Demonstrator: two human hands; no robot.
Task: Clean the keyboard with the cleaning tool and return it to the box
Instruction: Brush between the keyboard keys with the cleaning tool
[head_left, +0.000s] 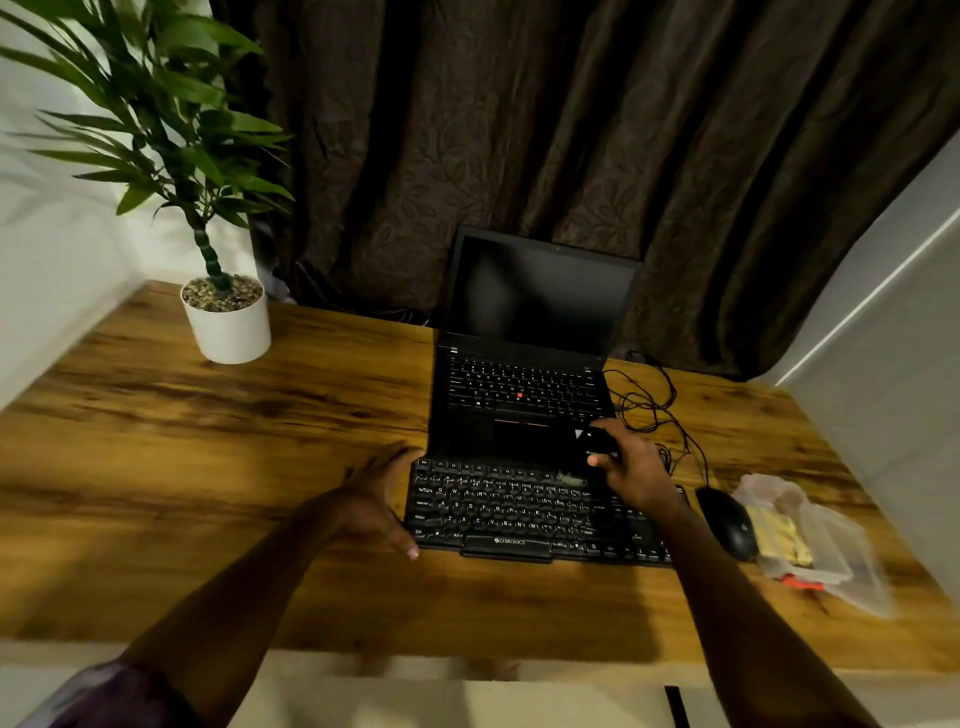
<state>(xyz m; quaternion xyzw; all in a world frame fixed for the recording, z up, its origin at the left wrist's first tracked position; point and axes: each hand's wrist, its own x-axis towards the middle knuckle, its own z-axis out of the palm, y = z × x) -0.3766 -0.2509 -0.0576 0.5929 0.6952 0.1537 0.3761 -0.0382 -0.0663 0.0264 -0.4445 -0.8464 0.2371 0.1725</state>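
Head: dark cleaning tool (596, 441), flat keyboard (509, 512)

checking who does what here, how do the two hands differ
The left hand lies against the left edge of the keyboard, holding nothing; the right hand grips a small dark tool. The left hand is beside the keys; the right hand is over the far right part. Both are bare and at the keyboard.
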